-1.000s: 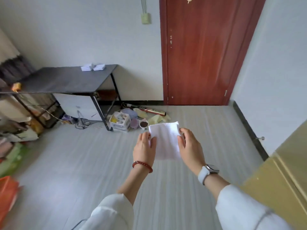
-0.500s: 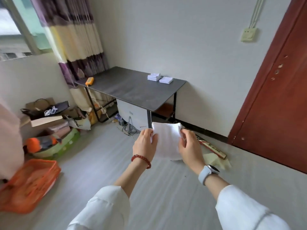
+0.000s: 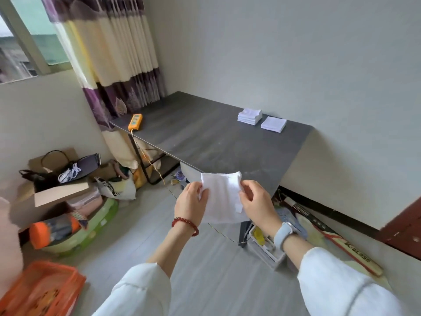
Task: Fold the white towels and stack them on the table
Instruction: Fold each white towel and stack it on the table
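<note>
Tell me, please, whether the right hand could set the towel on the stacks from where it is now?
Probably not yet: the right hand grips the towel near the table's front edge, while both stacks lie across the bare top, by the wall.

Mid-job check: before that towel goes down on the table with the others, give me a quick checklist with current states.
1. Towel held by both hands: ok, left hand and right hand pinch its side edges.
2. Towel fully folded: cannot tell.
3. Stacks on table tidy: ok, taller stack and lower stack look square.
4. Bare tabletop for setting down: ok.
5. Orange device away from the stacks: ok.
</note>
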Demonstrator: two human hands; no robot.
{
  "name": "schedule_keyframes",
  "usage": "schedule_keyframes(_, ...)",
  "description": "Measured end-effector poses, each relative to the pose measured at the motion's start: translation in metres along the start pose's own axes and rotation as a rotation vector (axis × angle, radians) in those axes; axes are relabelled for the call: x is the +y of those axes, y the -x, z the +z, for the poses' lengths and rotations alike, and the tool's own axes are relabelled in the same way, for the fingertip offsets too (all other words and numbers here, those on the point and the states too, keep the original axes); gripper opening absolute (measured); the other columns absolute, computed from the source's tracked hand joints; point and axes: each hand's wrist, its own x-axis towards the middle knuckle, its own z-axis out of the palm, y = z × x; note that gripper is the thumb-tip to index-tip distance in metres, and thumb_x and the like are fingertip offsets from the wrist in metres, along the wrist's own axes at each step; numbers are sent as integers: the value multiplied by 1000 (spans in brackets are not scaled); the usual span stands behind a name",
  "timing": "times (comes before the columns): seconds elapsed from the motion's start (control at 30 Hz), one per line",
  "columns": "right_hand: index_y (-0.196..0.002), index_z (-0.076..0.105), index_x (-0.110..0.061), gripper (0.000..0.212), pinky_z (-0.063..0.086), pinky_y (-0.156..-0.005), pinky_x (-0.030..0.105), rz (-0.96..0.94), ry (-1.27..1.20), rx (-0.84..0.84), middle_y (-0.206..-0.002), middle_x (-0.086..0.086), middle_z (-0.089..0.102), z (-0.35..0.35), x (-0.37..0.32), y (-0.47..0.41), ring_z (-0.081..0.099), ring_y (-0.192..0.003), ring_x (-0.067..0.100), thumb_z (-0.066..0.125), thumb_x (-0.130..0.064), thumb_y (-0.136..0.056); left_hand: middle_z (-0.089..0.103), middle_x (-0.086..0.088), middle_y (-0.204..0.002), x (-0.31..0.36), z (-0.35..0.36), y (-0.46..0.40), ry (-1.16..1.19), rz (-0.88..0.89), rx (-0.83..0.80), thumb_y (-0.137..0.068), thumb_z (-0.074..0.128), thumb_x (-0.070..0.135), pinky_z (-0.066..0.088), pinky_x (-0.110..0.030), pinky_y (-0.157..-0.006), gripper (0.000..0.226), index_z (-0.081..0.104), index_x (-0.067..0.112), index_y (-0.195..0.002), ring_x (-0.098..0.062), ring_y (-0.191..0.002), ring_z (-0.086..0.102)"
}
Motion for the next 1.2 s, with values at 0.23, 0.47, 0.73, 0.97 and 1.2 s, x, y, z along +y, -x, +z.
schedule_keyframes(0.23,-104,59,-7,16,36,-75,14,140,41,113,-95,-2,58,12,47,-152,53,-86,12,54,-10,-90,51,1,-81,1,76,-177,56,50,-208,-88,54,21,34,-26,-64,15,45,16,-78,-21,-75,48)
schedule_keyframes(0.47,-103,58,-12,14,38,-78,21,340,-51,227,-96,1,60,10,124,-319,55,-88,15,52,-13,-90,58,2,-86,25,186,-349,156,53,-381,-87,55,22,43,-29,-73,12,59,13,-92,-19,-78,52)
schedule_keyframes(0.73,-111,56,-8,21,38,-79,23,480,-33,389,-103,2,58,-9,199,-454,52,-91,15,48,-11,-92,56,3,-89,70,289,-493,147,137,-497,-90,52,25,43,-27,-72,18,58,14,-102,-17,-80,51)
schedule_keyframes(0.97,-107,56,-7,18,39,-78,23,567,30,550,-103,4,59,-32,294,-569,52,-88,14,47,-7,-91,58,-3,-86,98,421,-599,191,204,-599,-92,50,26,44,-30,-70,16,55,11,-95,-20,-75,52)
schedule_keyframes(1.2,-111,55,-7,22,39,-82,24,638,59,589,-108,5,59,-32,376,-628,52,-92,15,46,-8,-91,50,0,-89,107,517,-652,18,257,-603,-96,42,25,33,-28,-61,17,50,10,-95,-20,-71,44)
